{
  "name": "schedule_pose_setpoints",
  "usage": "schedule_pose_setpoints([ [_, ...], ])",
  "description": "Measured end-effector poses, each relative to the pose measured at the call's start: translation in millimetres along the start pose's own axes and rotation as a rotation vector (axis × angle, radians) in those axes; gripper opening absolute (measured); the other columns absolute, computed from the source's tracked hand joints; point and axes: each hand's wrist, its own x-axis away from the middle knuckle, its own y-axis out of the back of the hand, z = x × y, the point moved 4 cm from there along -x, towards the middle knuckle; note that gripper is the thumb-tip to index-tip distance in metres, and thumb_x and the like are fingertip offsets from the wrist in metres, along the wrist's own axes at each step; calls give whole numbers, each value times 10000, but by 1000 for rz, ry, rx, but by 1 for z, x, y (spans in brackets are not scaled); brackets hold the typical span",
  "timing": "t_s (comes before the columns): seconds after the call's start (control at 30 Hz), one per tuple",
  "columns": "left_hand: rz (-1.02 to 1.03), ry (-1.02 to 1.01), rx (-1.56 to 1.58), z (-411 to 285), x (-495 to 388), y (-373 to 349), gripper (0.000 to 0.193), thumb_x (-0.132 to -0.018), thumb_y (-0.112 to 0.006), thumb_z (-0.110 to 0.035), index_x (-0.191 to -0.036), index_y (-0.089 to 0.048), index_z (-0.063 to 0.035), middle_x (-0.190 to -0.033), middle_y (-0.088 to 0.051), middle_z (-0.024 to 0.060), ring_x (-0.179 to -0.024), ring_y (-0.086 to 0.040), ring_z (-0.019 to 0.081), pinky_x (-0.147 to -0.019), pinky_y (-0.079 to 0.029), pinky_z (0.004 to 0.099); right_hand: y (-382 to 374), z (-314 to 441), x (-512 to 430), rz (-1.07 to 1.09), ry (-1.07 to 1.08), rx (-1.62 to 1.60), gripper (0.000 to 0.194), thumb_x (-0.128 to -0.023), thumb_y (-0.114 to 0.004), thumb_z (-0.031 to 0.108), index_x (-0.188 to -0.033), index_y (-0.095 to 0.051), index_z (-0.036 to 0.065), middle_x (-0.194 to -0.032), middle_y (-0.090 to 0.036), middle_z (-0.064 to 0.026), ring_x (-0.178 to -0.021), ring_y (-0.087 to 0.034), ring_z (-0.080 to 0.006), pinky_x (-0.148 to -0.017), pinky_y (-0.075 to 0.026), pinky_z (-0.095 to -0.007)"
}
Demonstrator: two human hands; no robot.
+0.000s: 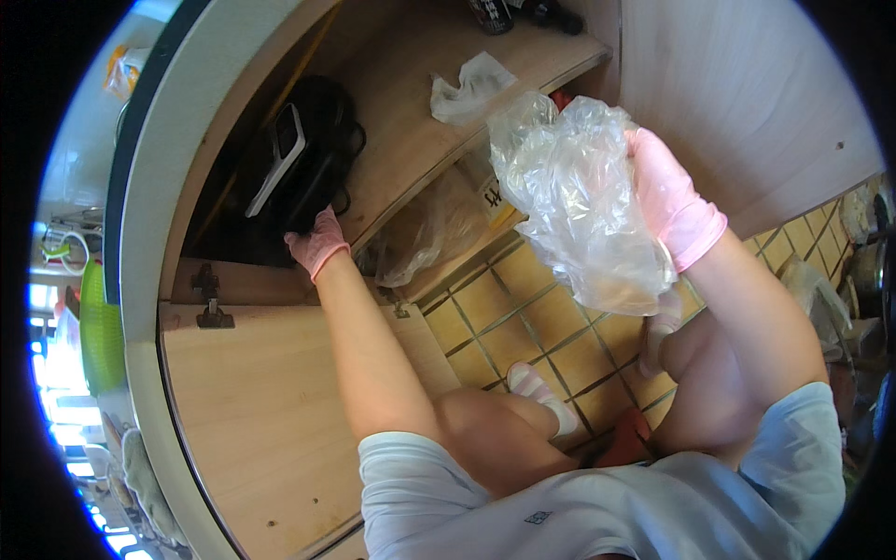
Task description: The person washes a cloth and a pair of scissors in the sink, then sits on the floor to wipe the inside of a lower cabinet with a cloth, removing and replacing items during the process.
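Both hands wear thin pink gloves. My right hand [672,196] grips a crumpled clear plastic bag [581,203], which hangs in front of the cabinet opening. Inside the cabinet, my left hand [320,241] is at the lower end of a black appliance [318,154] with a white-edged panel and a cord or loop at its side. The fingertips go out of sight against its dark base, so whether they grip it cannot be told. A smaller crumpled piece of translucent plastic [472,87] lies on the cabinet's wooden shelf [399,133].
Cans or bottles [492,15] stand at the shelf's back. Below it lie more plastic bags [427,231]. Cabinet doors [266,413] stand open on both sides. A green basket [101,329] is on the counter at left; a pot [868,269] is at far right.
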Motion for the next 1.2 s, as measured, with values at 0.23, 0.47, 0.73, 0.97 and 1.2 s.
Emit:
schedule_pose_setpoints([
  [0.23, 68, 207, -783, 35, 211, -59, 338, -1007, -627, -271, -1218, -528, -26, -1165, -571, 172, -1127, -575, 309, -925, -539, 458, 13, 15, 2, 89, 79, 16, 344, -983, -472, 259, -1136, -673, 26, -1105, -719, -131, -1012, -676, -280, -937, -546, -431],
  [0.47, 337, 323, -1128, 119, 364, -27, 672, -944, -630, -638, -1358, -403, -160, -1306, -504, 80, -1122, -549, 209, -921, -476, 396, -37, -6, 34, 242, 403, 684, 275, -891, -543, 107, -1139, -625, 21, -1060, -679, -92, -997, -641, -196, -954, -511, -352],
  [0.73, 416, 591, -677, 132, 332, 20, 377, -995, -676, -238, -1265, -479, -63, -1172, -614, 55, -1052, -632, 172, -945, -520, 343, -37, -71, 69, 465, 414, 1815, 943, -775, -794, 168, -1564, -293, 43, -1442, -424, -249, -1358, -441, -325, -1117, -406, -381],
  [0.97, 378, 749, -475, 126, 314, 19, 353, -1027, -569, -181, -1303, -574, 38, -1243, -662, 116, -1153, -623, 206, -1028, -489, 354, -28, -41, 58, 322, 27, 1154, 708, -914, -677, 52, -1564, -442, 204, -1339, -637, -109, -1028, -649, -147, -830, -576, -337],
  [1.2, 551, 364, -1350, 134, 325, 27, 488, -941, -689, -121, -1387, -529, -1, -1332, -572, 68, -1204, -543, 150, -1041, -436, 308, -16, -60, 29, 218, 613, 1961, 992, -866, -720, 116, -1649, -128, 256, -1039, -637, -182, -904, -655, -333, -876, -536, -417],
])
